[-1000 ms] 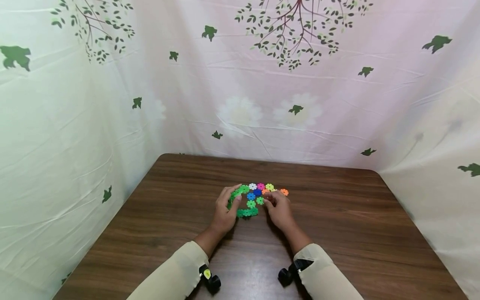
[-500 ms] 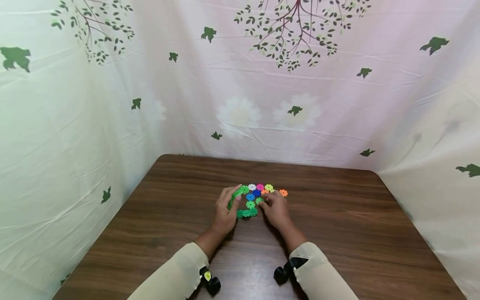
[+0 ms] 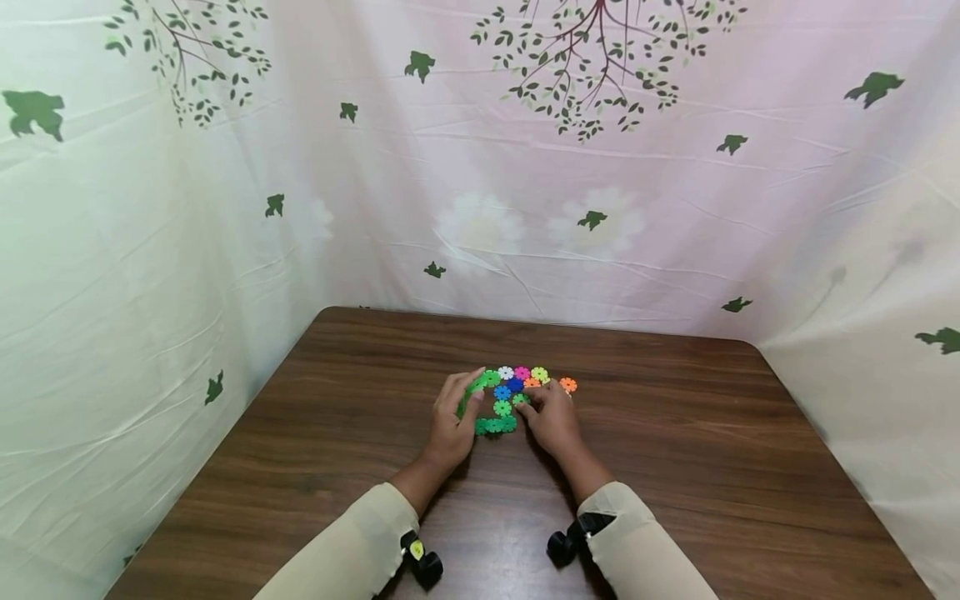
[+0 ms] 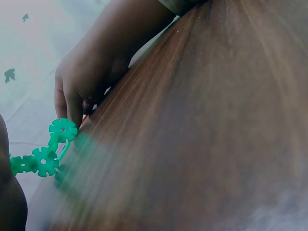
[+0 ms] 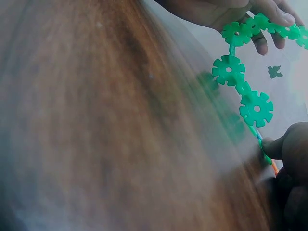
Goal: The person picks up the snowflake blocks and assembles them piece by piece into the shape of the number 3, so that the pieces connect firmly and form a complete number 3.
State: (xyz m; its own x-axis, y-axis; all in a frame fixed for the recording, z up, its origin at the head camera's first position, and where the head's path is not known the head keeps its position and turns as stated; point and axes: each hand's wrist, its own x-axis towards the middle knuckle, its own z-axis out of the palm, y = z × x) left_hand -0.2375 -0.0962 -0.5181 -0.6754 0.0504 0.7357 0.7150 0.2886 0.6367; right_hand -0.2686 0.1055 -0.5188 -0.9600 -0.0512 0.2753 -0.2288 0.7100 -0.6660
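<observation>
Plastic snowflake discs lie joined on the table in the head view. Along the left runs a curved chain of green discs (image 3: 495,426). My left hand (image 3: 448,423) grips its outer side, thumb inside the curve. My right hand (image 3: 557,421) pinches a green disc (image 3: 519,400) at the inner right, beside another green disc (image 3: 502,408) and a blue one (image 3: 502,392). Seen from the right wrist, the green chain (image 5: 228,70) stands on edge between left fingers (image 5: 284,17) and right thumb (image 5: 274,148). Right fingers partly cover the yellow and orange discs behind them.
White (image 3: 506,372), pink (image 3: 522,372) and yellow (image 3: 539,373) discs form the far row. An orange disc (image 3: 568,384) sticks out right of my right hand. The brown wooden table (image 3: 675,467) ends at a printed cloth backdrop (image 3: 525,275).
My right hand has shifted slightly left, its thumb and fingers now closer over the green disc. My left hand stays in place on the chain.
</observation>
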